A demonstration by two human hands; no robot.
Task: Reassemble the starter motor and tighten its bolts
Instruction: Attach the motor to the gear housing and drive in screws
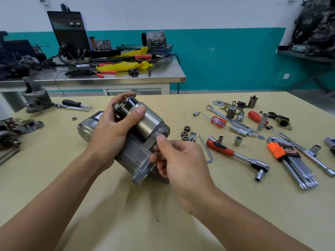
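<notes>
Grey cast-metal starter motor [137, 153], steel solenoid cylinder on top, held tilted just above the tan wooden table [163, 214]. Left hand [112, 127] wraps round the solenoid end. Right hand [181, 160] has its fingers curled, pinching the housing flange.

Main bodies look mated. Three small toothed pinion gears [185, 133] and loose bolts [192, 136] lie on the table, and the orange-handled ratchet [237, 156] is untouched, so bolting likely remains.

No legible writing.

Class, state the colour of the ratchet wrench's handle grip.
The ratchet handle is orange-red with black, shown in the head view.
</notes>
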